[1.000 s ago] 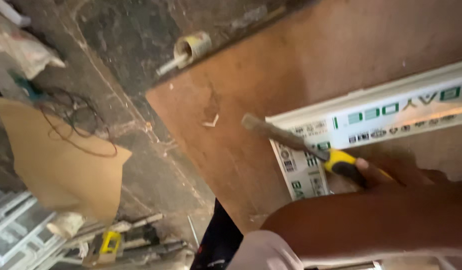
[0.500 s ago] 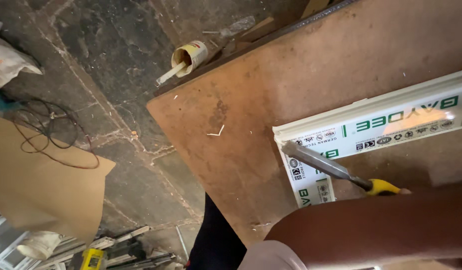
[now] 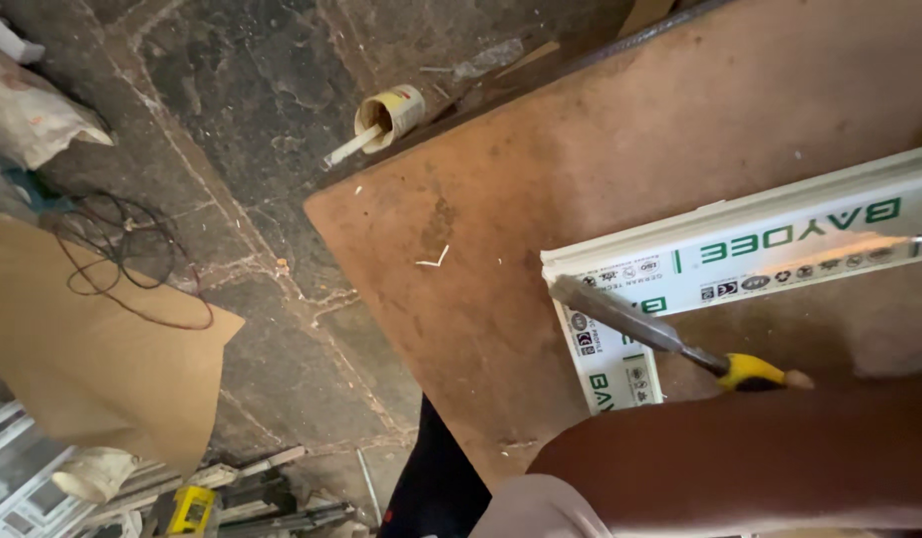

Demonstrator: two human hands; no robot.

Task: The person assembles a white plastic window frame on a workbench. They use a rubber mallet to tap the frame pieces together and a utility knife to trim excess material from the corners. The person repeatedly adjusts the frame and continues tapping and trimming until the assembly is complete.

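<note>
Chisel (image 3: 650, 329) w/ yellow handle, blade tip set on corner joint of white frame (image 3: 740, 249) lying flat on bench (image 3: 541, 149); fingers hidden behind forearm (image 3: 740, 458), grip can't tell.

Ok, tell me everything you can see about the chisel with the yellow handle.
The chisel has a long, flat, dull grey metal blade, worn and smeared, running into a yellow handle with a black collar. It lies slanted, blade tip up and to the left, resting on the corner of the white plastic frame where the two pieces meet, on the brown board. The handle's end disappears behind a forearm, so the hand gripping it is hidden.
</note>
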